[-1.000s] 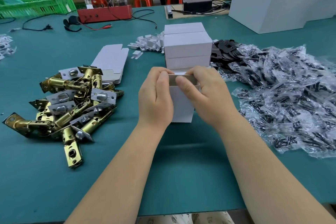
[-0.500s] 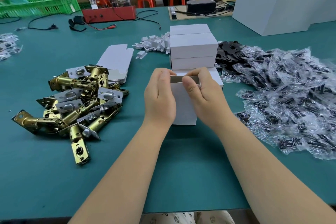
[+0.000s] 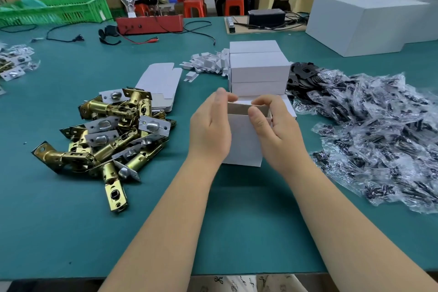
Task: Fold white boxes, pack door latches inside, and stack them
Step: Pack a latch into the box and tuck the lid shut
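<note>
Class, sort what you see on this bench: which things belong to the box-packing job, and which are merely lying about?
Job: open box held by left hand and right hand; door latches; flat boxes; stacked boxes.
Lying about: red case; green crate; cables.

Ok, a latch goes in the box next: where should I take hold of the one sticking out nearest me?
Probably by the flat brass plate end of that latch, coming from the near side with the left hand. That end juts clear of the latch pile and lies flat on the table; its other end is buried.
</note>
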`<state>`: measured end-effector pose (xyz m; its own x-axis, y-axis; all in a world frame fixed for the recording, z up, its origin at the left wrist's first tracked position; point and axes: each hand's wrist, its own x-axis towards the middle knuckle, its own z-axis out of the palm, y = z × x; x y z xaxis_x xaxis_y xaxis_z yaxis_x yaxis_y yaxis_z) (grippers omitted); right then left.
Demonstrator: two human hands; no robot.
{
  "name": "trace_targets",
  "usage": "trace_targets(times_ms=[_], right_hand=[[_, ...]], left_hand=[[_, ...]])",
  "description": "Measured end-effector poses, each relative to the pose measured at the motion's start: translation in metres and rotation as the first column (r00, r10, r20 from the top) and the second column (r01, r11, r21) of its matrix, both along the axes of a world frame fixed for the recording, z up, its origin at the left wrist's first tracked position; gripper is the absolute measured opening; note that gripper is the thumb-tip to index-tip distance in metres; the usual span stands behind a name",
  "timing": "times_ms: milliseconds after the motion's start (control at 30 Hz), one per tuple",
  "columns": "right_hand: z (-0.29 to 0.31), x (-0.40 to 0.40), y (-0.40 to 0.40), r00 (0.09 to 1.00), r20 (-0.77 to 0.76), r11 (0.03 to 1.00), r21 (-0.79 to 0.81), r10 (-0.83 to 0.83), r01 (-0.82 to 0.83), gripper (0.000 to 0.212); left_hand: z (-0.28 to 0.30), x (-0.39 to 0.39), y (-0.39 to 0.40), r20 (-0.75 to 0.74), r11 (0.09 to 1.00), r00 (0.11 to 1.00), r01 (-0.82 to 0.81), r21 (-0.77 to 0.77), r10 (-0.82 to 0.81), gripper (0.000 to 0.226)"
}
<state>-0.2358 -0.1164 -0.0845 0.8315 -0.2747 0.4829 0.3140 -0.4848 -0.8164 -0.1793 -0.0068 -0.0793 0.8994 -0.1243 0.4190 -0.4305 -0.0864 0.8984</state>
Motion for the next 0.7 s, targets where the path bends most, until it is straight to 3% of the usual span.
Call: trace_targets(times_ms=[67, 100, 133, 167, 233, 300, 333, 400, 433, 500, 633, 700], right_hand=[[0.0, 0.0, 0.0, 1.0, -0.009, 1.0, -0.003, -0.006, 0.005, 0.024], [0.0, 0.0, 0.0, 1.0, -0.012, 1.0, -0.009, -0.006, 0.006, 0.023], [0.0, 0.0, 0.0, 1.0, -0.012, 1.0, -0.017, -0.006, 0.005, 0.022], [0.0, 0.0, -0.001, 1.0, -0.013, 1.0, -0.021, -0.005, 0.004, 0.019], [0.0, 0.0, -0.001, 1.0, -0.017, 1.0, -0.016, -0.004, 0.004, 0.014], [0.001, 0.0, -0.001, 1.0, -0.021, 1.0, -0.006, 0.003, -0.003, 0.009], [0.001, 0.0, -0.001, 1.0, -0.023, 1.0, -0.001, 0.008, -0.008, 0.009], [0.001, 0.0, -0.002, 1.0, -0.027, 1.0, -0.001, 0.009, -0.009, 0.012], [0.0, 0.0, -0.002, 1.0, -0.03, 1.0, -0.005, 0.008, -0.008, 0.014], [0.0, 0.001, -0.002, 0.999, -0.04, 1.0, -0.005, 0.009, -0.009, 0.017], [0.0, 0.001, -0.002, 0.998, -0.059, 1.0, 0.014, 0.017, -0.016, 0.014], [0.001, 0.001, -0.001, 0.998, -0.065, 1.0, 0.018, 0.027, -0.026, 0.009]], left_hand=[[0.014, 0.013, 0.011, -0.086, 0.997, 0.994, -0.061, 0.037, 0.064, 0.036], [0.021, 0.025, 0.019, -0.103, 0.987, 0.988, -0.097, 0.129, 0.111, 0.031], [0.029, 0.036, 0.026, -0.076, 0.938, 0.984, -0.128, 0.321, 0.16, 0.027], [0.034, 0.048, 0.031, -0.005, 0.808, 0.982, -0.154, 0.569, 0.19, 0.023], [0.039, 0.066, 0.037, 0.121, 0.359, 0.977, -0.179, 0.916, 0.177, 0.014], [0.041, 0.074, 0.035, 0.118, -0.057, 0.979, -0.11, 0.992, 0.165, 0.007], [0.041, 0.077, 0.035, 0.1, -0.217, 0.981, -0.063, 0.974, 0.164, 0.007], [0.039, 0.083, 0.035, 0.094, -0.442, 0.981, -0.011, 0.897, 0.167, 0.025], [0.037, 0.087, 0.035, 0.099, -0.504, 0.981, -0.001, 0.863, 0.167, 0.031], [0.038, 0.089, 0.036, 0.095, -0.54, 0.979, 0.017, 0.841, 0.178, 0.032], [0.042, 0.089, 0.035, 0.056, -0.507, 0.971, 0.073, 0.859, 0.234, 0.009], [0.045, 0.087, 0.038, 0.041, -0.428, 0.965, 0.077, 0.901, 0.261, 0.012]])
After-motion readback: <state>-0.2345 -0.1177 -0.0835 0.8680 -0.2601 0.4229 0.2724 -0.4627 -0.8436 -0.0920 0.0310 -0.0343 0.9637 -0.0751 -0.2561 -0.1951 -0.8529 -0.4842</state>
